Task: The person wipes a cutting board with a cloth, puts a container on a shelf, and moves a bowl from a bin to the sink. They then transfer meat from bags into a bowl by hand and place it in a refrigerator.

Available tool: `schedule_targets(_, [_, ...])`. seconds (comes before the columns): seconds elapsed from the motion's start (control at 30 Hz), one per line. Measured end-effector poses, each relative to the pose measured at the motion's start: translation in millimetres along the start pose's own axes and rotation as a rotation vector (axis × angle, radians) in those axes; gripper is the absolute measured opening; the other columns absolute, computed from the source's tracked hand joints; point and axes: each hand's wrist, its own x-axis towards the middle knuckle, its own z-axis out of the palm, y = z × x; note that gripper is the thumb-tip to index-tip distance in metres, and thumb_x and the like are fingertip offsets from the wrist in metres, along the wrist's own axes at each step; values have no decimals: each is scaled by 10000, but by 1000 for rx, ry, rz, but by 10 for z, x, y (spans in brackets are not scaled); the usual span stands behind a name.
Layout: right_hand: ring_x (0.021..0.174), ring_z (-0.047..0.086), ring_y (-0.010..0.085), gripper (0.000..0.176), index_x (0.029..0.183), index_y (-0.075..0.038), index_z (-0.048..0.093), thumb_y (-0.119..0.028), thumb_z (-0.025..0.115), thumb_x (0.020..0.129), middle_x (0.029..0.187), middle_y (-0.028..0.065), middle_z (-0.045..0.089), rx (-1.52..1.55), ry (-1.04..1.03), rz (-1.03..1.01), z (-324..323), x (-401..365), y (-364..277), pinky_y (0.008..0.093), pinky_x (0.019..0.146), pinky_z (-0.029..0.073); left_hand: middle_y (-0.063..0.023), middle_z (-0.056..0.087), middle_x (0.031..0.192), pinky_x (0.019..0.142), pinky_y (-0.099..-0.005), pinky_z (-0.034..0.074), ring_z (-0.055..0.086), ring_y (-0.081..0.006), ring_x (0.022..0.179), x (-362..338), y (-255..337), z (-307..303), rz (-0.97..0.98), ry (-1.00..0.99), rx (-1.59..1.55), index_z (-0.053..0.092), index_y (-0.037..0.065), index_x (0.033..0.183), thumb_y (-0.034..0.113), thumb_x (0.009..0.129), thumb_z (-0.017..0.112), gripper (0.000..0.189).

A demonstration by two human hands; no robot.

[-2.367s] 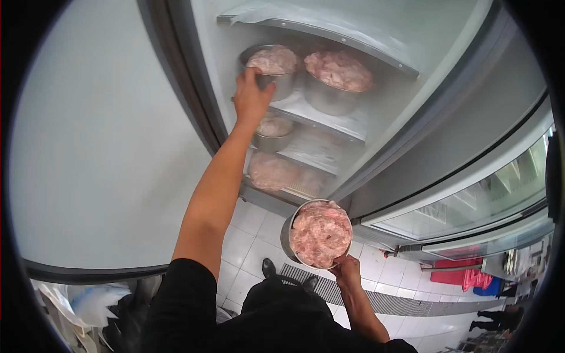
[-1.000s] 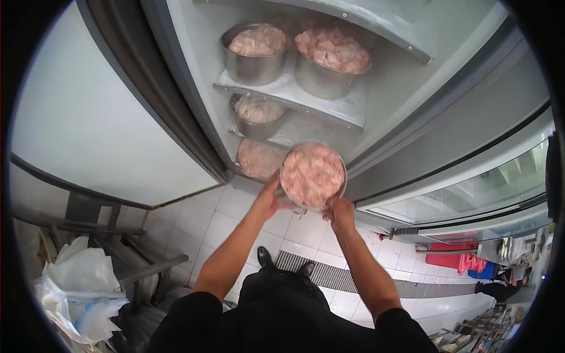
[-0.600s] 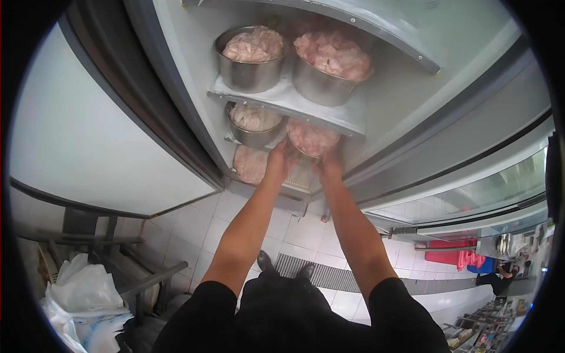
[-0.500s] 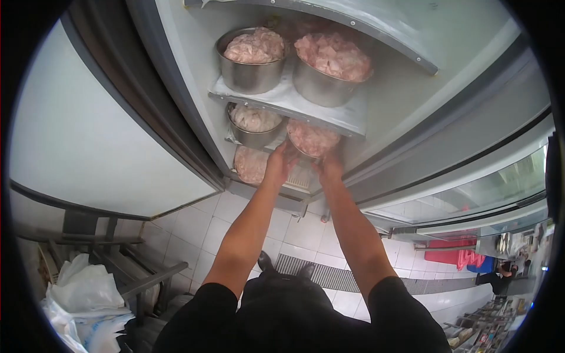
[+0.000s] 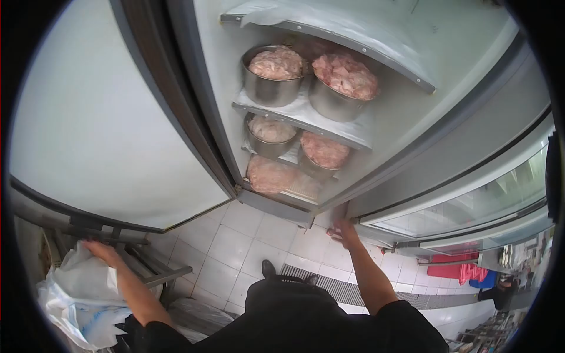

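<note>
My left hand [image 5: 101,253] is stretched out low at the left, its fingers extended over the top of some crumpled white plastic sheeting [image 5: 82,279]. Any grip on the plastic is not visible. Beside the right side of the open refrigerator, my right hand [image 5: 341,231] hangs with fingers apart and nothing in it. Nearest to it inside is a metal pot of pink raw meat [image 5: 325,150] on the lower shelf. A pot of paler meat [image 5: 272,129] stands to its left. Below them lies a bulky bundle of meat [image 5: 271,175], seemingly in clear wrap.
Two larger meat pots, one left [image 5: 273,85] and one right [image 5: 341,97], fill the upper shelf [image 5: 294,115]. The wide refrigerator door [image 5: 118,129] stands open at left. A floor grate [image 5: 329,289] crosses the tiles. Another person [image 5: 505,294] is far right.
Both my hands have left the pink-meat pot, which now stands on the lower shelf. My left hand has swung down left to the plastic; my right has drawn back toward me.
</note>
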Motion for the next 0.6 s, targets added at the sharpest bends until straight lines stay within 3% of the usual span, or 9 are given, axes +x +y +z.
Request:
schedule_targets(0.03, [956, 608, 201, 336, 1101, -128, 562, -369, 560, 867, 1055, 27, 590, -80, 45, 89, -157, -29, 166, 423, 756, 478, -126, 377, 1444, 1117, -482, 136, 311, -274, 1340, 263, 148, -18, 27, -92, -11, 280, 67, 1434, 631, 916, 339, 768])
schedule_targets(0.07, [895, 627, 202, 320, 1091, -116, 574, -345, 562, 869, 1023, 33, 596, -156, 88, 110, -310, -68, 333, 398, 706, 492, -126, 377, 1444, 1117, -482, 136, 311, -274, 1340, 432, 230, 16, 34, -81, -19, 280, 67, 1434, 631, 916, 339, 768])
schedule_targets(0.1, [834, 646, 203, 304, 1082, -103, 586, -321, 564, 871, 990, 39, 603, -229, 134, 130, -467, -103, 477, 374, 656, 506, -111, 297, 1490, 1119, -497, 82, 241, -281, 1375, 556, 298, 83, -81, -196, -100, 235, 86, 1455, 670, 897, 323, 812])
schedule_targets(0.17, [860, 614, 290, 329, 1072, -106, 591, -322, 610, 824, 1028, 87, 546, -312, 134, 120, -685, -273, 636, 453, 721, 491, -95, 217, 1535, 1120, -512, 29, 170, -288, 1411, 608, 381, 28, -187, -314, -194, 190, 106, 1476, 709, 877, 308, 858])
schedule_targets(0.27, [769, 628, 264, 333, 1061, -103, 590, -323, 630, 814, 950, 71, 544, -361, 127, 122, -903, -240, 790, 428, 638, 495, -86, 158, 1552, 1118, -513, 55, 154, -289, 1412, 467, 529, -151, -209, -248, -163, 172, 145, 1488, 751, 847, 304, 893])
schedule_targets(0.37, [716, 629, 222, 320, 1030, -99, 598, -317, 648, 802, 855, 53, 551, -534, 12, 139, -1086, -126, 739, 388, 578, 491, -81, 197, 1537, 1110, -527, 100, 197, -287, 1392, 158, 679, -266, -281, -397, -104, 172, 160, 1491, 770, 841, 266, 896])
schedule_targets(0.43, [670, 625, 187, 296, 1005, -91, 612, -302, 648, 801, 811, 47, 582, -907, -249, -130, -1204, 295, 872, 341, 536, 485, -75, 235, 1519, 1102, -521, 167, 242, -280, 1370, 272, 666, -345, -312, -353, 6, 219, 157, 1479, 766, 844, 267, 882])
schedule_targets(0.47, [665, 619, 159, 294, 999, -76, 624, -303, 632, 812, 822, 57, 616, -1001, -261, -168, -1049, 281, 707, 316, 528, 482, -75, 235, 1519, 1102, -521, 167, 242, -280, 1370, 151, 748, -381, -291, -343, -11, 219, 157, 1479, 766, 844, 267, 882])
schedule_targets(0.6, [697, 631, 153, 320, 989, -65, 638, -349, 605, 845, 807, 44, 640, -859, -288, -76, -536, 223, 373, 329, 561, 493, -63, 268, 1505, 1091, -474, 241, 283, -283, 1347, -718, 892, -612, -240, -383, -193, 281, 157, 1456, 716, 879, 285, 804])
